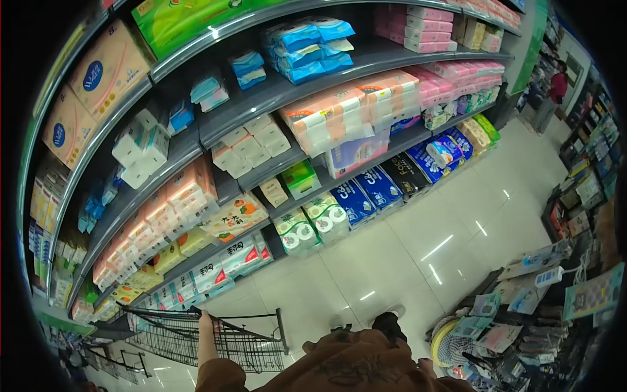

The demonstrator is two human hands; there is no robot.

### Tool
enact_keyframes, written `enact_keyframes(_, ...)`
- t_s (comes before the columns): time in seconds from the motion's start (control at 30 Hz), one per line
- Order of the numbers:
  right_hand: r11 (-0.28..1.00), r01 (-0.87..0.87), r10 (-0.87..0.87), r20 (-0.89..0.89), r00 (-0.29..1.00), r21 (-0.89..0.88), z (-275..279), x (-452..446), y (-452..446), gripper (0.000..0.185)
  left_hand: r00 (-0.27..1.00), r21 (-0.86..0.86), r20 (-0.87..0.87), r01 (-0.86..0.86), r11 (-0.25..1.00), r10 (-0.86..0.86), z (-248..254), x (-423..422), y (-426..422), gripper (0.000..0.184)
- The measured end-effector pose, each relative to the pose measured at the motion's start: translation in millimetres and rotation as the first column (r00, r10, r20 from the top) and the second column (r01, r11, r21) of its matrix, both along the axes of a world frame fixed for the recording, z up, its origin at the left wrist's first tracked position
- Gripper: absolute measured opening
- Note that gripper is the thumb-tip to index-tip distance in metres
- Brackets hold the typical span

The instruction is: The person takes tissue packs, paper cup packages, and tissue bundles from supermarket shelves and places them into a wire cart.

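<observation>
My left hand (206,322) reaches forward and is closed on the dark top rail of a black wire shopping cart (251,343), which stands left of my body. The cart's wire sides show on both sides of my forearm. Only a small part of my right hand (426,366) shows, low beside my brown top; its fingers are too hidden to tell their shape. Closest to that hand is a straw hat with a yellow edge (444,343) on the right-hand display.
Curved shelves (255,98) of tissue packs run along the left and front. Blue tissue packs (356,202) stand on the bottom level. Tiled floor (398,261) forms the aisle. Another cart (121,362) is at lower left. Far right, a person in red (558,85) stands.
</observation>
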State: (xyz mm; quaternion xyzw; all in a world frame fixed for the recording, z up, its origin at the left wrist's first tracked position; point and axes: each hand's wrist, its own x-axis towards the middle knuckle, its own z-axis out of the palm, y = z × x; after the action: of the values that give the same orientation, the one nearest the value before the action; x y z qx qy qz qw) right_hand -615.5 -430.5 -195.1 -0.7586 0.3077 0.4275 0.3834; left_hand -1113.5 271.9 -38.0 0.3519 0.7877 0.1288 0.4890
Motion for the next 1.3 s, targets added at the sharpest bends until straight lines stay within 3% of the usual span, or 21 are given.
enact_keyframes(0.03, 0.997, -0.073, 0.073, 0.058, 0.996, -0.001, 15.2, 10.8, 8.1, 0.023, 0.996, -0.045, -0.086, -0.01, 0.999, 0.006, 13.9, 21.3, -14.0, 0.071)
enact_keyframes(0.13, 0.982, -0.168, 0.169, -0.005, 0.986, 0.088, -30.4, 70.7, 9.1, 0.029, 0.99, 0.08, -0.139, 0.043, 0.996, -0.032, -57.8, -13.9, -15.4, 0.07)
enact_keyframes(0.2, 0.985, -0.117, 0.118, 0.001, 0.993, 0.129, -46.8, 117.8, 18.9, 0.03, 0.991, 0.005, -0.12, 0.055, 0.998, -0.054, -9.8, 39.8, -57.8, 0.067)
enact_keyframes(0.23, 0.971, -0.174, 0.165, 0.065, 0.984, 0.166, -44.9, 145.3, 27.2, 0.032, 0.977, 0.023, -0.205, 0.07, 0.997, -0.064, -21.0, 43.6, -64.9, 0.07)
enact_keyframes(0.27, 0.952, -0.235, 0.212, 0.128, 0.969, 0.198, -34.8, 175.3, 40.1, 0.034, 0.998, -0.053, -0.057, 0.004, 0.999, -0.007, 67.9, 131.5, -106.0, 0.071)
enact_keyframes(0.3, 0.943, -0.223, 0.192, 0.143, 0.971, 0.248, -32.7, 204.4, 46.8, 0.035, 0.998, -0.106, -0.068, 0.012, 0.994, -0.019, 80.9, 156.2, -118.5, 0.075)
enact_keyframes(0.33, 0.93, -0.218, 0.179, 0.153, 0.972, 0.296, -30.1, 229.9, 52.3, 0.036, 0.993, 0.129, -0.114, 0.008, 0.992, 0.006, -44.9, 66.4, -88.4, 0.063)
enact_keyframes(0.37, 0.931, -0.209, 0.166, 0.162, 0.973, 0.3, -23.2, 254.0, 55.8, 0.037, 0.991, 0.029, 0.117, -0.073, 0.997, 0.069, 20.7, 133.9, -126.0, 0.062)
enact_keyframes(0.4, 0.929, -0.206, 0.158, 0.173, 0.972, 0.307, -15.6, 276.0, 64.9, 0.037, 0.995, 0.035, 0.098, -0.009, 0.999, 0.005, 8.7, 135.2, -130.7, 0.06)
enact_keyframes(0.43, 0.925, -0.205, 0.15, 0.188, 0.971, 0.319, -7.6, 296.5, 73.5, 0.038, 0.993, 0.068, -0.083, -0.077, 0.995, 0.083, -42.5, 116.3, -121.7, 0.056)
enact_keyframes(0.53, 0.911, -0.264, 0.215, 0.182, 0.96, 0.316, -9.4, 349.6, 78.9, 0.037, 0.98, 0.006, -0.198, -0.007, 1.0, 0.008, -10.1, 189.2, -149.5, 0.068)
enact_keyframes(0.57, 0.913, -0.286, 0.242, 0.178, 0.954, 0.292, -9.3, 361.8, 80.6, 0.037, 0.989, -0.058, -0.149, -0.02, 0.998, 0.011, 23.9, 230.3, -160.1, 0.059)
enact_keyframes(0.6, 0.904, -0.323, 0.291, 0.153, 0.945, 0.278, -12.9, 375.1, 82.0, 0.037, 0.99, -0.014, -0.136, -0.035, 0.999, 0.033, 59.9, 280.6, -172.8, 0.055)
enact_keyframes(0.67, 0.891, -0.377, 0.357, 0.121, 0.926, 0.252, -25.4, 402.3, 87.0, 0.036, 0.984, 0.025, -0.136, -0.109, 0.994, 0.112, 40.9, 305.2, -169.5, 0.057)
enact_keyframes(0.73, 0.871, -0.401, 0.389, 0.102, 0.916, 0.282, -33.4, 427.8, 94.3, 0.037, 0.995, 0.039, 0.04, -0.088, 0.995, 0.086, 27.0, 318.5, -160.2, 0.059)
enact_keyframes(0.83, 0.871, -0.411, 0.407, 0.074, 0.91, 0.269, -37.1, 470.6, 105.6, 0.039, 0.982, 0.013, -0.037, -0.185, 0.983, 0.186, 53.1, 402.7, -147.0, 0.062)
enact_keyframes(0.93, 0.918, -0.291, 0.305, -0.01, 0.952, 0.271, -60.0, 524.3, 92.0, 0.04, 0.967, -0.018, -0.055, -0.25, 0.968, 0.249, 35.6, 421.8, -111.5, 0.06)
enact_keyframes(1.0, 0.938, -0.245, 0.259, -0.028, 0.965, 0.246, -38.5, 559.5, 83.5, 0.038, 0.97, -0.05, -0.052, -0.238, 0.97, 0.236, 53.6, 464.1, -97.8, 0.059)
enact_keyframes(1.03, 0.946, -0.207, 0.223, -0.034, 0.974, 0.248, -38.4, 576.8, 70.2, 0.037, 0.937, 0.115, -0.044, -0.34, 0.934, 0.346, 2.3, 438.8, -76.8, 0.06)
enact_keyframes(1.13, 0.967, -0.074, 0.083, -0.027, 0.996, 0.245, -15.9, 628.5, 59.9, 0.035, 0.965, 0.0, -0.095, -0.246, 0.969, 0.245, 20.6, 500.3, -60.3, 0.06)
enact_keyframes(1.3, 0.987, 0.022, -0.028, 0.036, 0.999, 0.157, 16.3, 706.3, 59.7, 0.036, 0.98, -0.02, -0.114, -0.165, 0.986, 0.162, 34.4, 611.0, -40.3, 0.059)
